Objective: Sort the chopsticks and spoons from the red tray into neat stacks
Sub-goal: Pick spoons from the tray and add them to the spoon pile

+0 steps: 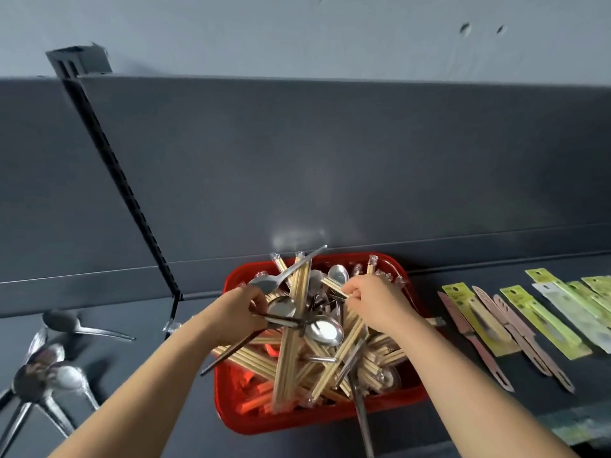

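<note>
**Both hands at the red tray**

Head view. Red tray (317,421) on a dark shelf (195,439), set against the back panel and heaped with wrapped bamboo chopsticks (291,352) and steel spoons (323,330) crossed in every direction; tray floor mostly hidden under the heap.

Left hand (241,312) over the tray's left edge, fingers curled round a single spoon (264,285), its handle pointing up and to the right. Seemingly in the same grip, a dark stick (231,350) jutting out past the rim. Fingertips hidden; number of pieces held hard to make out.

Right hand (373,302) over the far right part of the tray, thumb and forefinger pinching the end of one wrapped chopstick pack (332,287).

Left of the tray and well apart from it, a loose fan of spoons (49,368), blurred and cut off by the frame edge. To the right, a row of flat packaged utensils (515,322), the outermost cut off, labels unreadable.
</note>
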The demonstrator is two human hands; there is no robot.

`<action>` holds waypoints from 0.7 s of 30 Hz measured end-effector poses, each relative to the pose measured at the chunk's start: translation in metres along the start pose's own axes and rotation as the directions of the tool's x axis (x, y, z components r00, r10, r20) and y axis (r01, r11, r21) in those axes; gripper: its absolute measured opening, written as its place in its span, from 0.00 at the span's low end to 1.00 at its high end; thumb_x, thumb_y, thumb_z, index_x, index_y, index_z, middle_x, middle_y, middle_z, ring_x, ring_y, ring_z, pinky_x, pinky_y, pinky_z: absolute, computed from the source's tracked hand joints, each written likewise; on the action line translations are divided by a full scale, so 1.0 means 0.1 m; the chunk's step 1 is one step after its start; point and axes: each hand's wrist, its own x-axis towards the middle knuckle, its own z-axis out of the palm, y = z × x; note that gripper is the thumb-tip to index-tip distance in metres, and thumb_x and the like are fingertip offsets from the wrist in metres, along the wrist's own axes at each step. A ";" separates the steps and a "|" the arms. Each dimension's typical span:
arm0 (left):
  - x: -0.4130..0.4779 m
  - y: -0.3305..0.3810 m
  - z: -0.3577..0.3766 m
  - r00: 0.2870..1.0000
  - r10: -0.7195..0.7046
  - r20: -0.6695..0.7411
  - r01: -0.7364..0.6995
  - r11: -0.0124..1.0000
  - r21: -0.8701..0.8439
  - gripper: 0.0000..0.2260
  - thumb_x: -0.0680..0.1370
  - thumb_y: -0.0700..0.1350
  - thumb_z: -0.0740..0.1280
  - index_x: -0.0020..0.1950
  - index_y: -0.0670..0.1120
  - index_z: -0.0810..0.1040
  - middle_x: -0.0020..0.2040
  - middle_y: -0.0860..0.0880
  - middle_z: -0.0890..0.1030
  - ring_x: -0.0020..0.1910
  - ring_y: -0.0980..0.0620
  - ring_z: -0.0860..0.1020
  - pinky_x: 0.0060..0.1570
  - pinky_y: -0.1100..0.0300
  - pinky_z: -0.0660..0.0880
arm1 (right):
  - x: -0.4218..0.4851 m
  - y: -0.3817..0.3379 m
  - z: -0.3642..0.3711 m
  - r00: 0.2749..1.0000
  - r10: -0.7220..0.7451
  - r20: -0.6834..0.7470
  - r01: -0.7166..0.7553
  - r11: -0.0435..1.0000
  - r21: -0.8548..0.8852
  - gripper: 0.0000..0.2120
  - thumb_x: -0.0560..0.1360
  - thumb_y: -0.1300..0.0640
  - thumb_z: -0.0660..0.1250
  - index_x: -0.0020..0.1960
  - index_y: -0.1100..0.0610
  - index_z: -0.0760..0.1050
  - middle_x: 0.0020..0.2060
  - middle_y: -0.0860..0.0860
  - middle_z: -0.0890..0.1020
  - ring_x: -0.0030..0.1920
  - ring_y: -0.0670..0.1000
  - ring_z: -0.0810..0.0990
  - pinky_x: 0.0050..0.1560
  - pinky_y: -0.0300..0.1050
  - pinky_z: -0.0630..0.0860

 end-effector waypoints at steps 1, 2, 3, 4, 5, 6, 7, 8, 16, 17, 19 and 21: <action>0.00 -0.01 -0.01 1.000 0.007 -0.013 -0.007 1.000 0.001 0.10 0.73 0.40 0.70 0.40 0.53 0.71 0.37 0.54 0.78 0.32 0.58 0.75 0.31 0.66 0.69 | 0.01 0.00 -0.01 1.000 -0.004 0.006 0.005 0.999 -0.040 0.10 0.79 0.59 0.63 0.55 0.52 0.80 0.42 0.47 0.82 0.38 0.47 0.79 0.42 0.43 0.79; -0.01 -0.02 -0.03 0.999 0.008 -0.037 -0.009 1.000 -0.020 0.10 0.74 0.39 0.70 0.40 0.52 0.71 0.35 0.53 0.79 0.30 0.57 0.77 0.28 0.67 0.70 | 0.01 0.00 -0.03 1.000 -0.008 0.008 0.008 0.996 -0.090 0.10 0.79 0.60 0.62 0.53 0.53 0.81 0.42 0.47 0.81 0.38 0.47 0.79 0.43 0.43 0.79; -0.02 -0.02 -0.06 0.997 0.007 -0.075 -0.012 0.998 -0.057 0.10 0.74 0.38 0.69 0.41 0.50 0.71 0.34 0.51 0.80 0.27 0.58 0.78 0.25 0.67 0.70 | 0.02 -0.01 -0.04 1.000 -0.013 0.005 0.014 0.990 -0.142 0.10 0.79 0.61 0.62 0.50 0.53 0.81 0.43 0.48 0.81 0.40 0.48 0.79 0.45 0.45 0.80; -0.03 -0.01 -0.09 0.993 0.002 -0.122 -0.013 0.995 -0.096 0.09 0.74 0.37 0.69 0.42 0.49 0.71 0.33 0.49 0.81 0.24 0.58 0.78 0.23 0.67 0.70 | 0.02 -0.01 -0.05 1.000 -0.017 0.002 0.017 0.983 -0.180 0.09 0.78 0.61 0.62 0.48 0.54 0.81 0.45 0.49 0.82 0.42 0.50 0.80 0.47 0.47 0.80; -0.03 -0.01 -0.12 0.986 -0.010 -0.167 -0.012 0.991 -0.132 0.09 0.75 0.36 0.68 0.43 0.48 0.71 0.34 0.47 0.81 0.23 0.57 0.78 0.21 0.67 0.70 | 0.02 -0.01 -0.05 1.000 -0.014 -0.001 0.014 0.981 -0.194 0.09 0.78 0.61 0.62 0.46 0.54 0.81 0.44 0.51 0.82 0.41 0.50 0.81 0.45 0.49 0.81; -0.04 -0.01 -0.15 0.979 -0.018 -0.202 -0.012 0.989 -0.145 0.09 0.75 0.36 0.67 0.44 0.48 0.70 0.34 0.47 0.81 0.22 0.57 0.78 0.20 0.66 0.69 | 0.02 0.00 -0.05 1.000 -0.005 -0.003 0.004 0.982 -0.190 0.09 0.78 0.60 0.62 0.44 0.55 0.80 0.42 0.51 0.83 0.37 0.50 0.80 0.42 0.48 0.81; -0.04 0.00 -0.18 0.973 -0.009 -0.231 -0.021 0.992 -0.126 0.09 0.76 0.36 0.66 0.44 0.49 0.70 0.33 0.48 0.81 0.22 0.57 0.77 0.21 0.68 0.68 | 0.02 0.01 -0.05 1.000 0.006 -0.010 -0.008 0.983 -0.182 0.10 0.78 0.60 0.61 0.42 0.55 0.79 0.38 0.51 0.82 0.33 0.49 0.78 0.36 0.46 0.79; -0.04 0.00 -0.21 0.968 0.014 -0.252 -0.036 0.996 -0.082 0.09 0.76 0.36 0.65 0.45 0.49 0.69 0.34 0.50 0.81 0.23 0.58 0.77 0.22 0.70 0.66 | 0.03 0.02 -0.06 1.000 0.013 -0.026 -0.018 0.985 -0.169 0.11 0.78 0.60 0.60 0.39 0.54 0.77 0.33 0.50 0.80 0.29 0.48 0.74 0.31 0.44 0.74; -0.06 0.00 -0.31 0.996 -0.010 -0.083 0.002 0.995 -0.098 0.08 0.73 0.37 0.63 0.41 0.46 0.81 0.27 0.53 0.77 0.25 0.53 0.70 0.28 0.61 0.67 | 0.07 0.04 -0.18 0.943 0.155 -0.296 0.045 0.818 0.573 0.05 0.77 0.55 0.67 0.44 0.54 0.80 0.33 0.47 0.84 0.36 0.45 0.83 0.38 0.40 0.80; -0.07 0.00 -0.30 0.997 -0.002 -0.073 -0.007 0.993 -0.119 0.07 0.73 0.38 0.65 0.41 0.47 0.82 0.27 0.53 0.77 0.25 0.54 0.71 0.28 0.61 0.68 | 0.06 0.04 -0.18 0.943 0.181 -0.281 0.057 0.742 0.668 0.05 0.77 0.55 0.67 0.45 0.54 0.80 0.33 0.48 0.85 0.36 0.45 0.84 0.38 0.39 0.81; -0.08 -0.01 -0.27 0.995 0.024 -0.095 -0.038 0.987 -0.157 0.07 0.73 0.38 0.68 0.43 0.50 0.82 0.29 0.50 0.81 0.25 0.55 0.74 0.28 0.63 0.71 | 0.06 0.05 -0.20 0.938 0.224 -0.266 0.077 0.613 0.787 0.05 0.78 0.56 0.67 0.45 0.54 0.80 0.34 0.48 0.86 0.37 0.47 0.86 0.39 0.39 0.82; -0.10 -0.01 -0.26 0.988 0.023 -0.155 -0.062 0.966 -0.252 0.07 0.74 0.38 0.71 0.45 0.50 0.83 0.32 0.48 0.83 0.27 0.53 0.78 0.31 0.61 0.77 | 0.05 0.06 -0.22 0.920 0.272 -0.282 0.102 0.530 0.842 0.05 0.78 0.56 0.66 0.45 0.54 0.80 0.35 0.51 0.86 0.38 0.48 0.86 0.37 0.37 0.81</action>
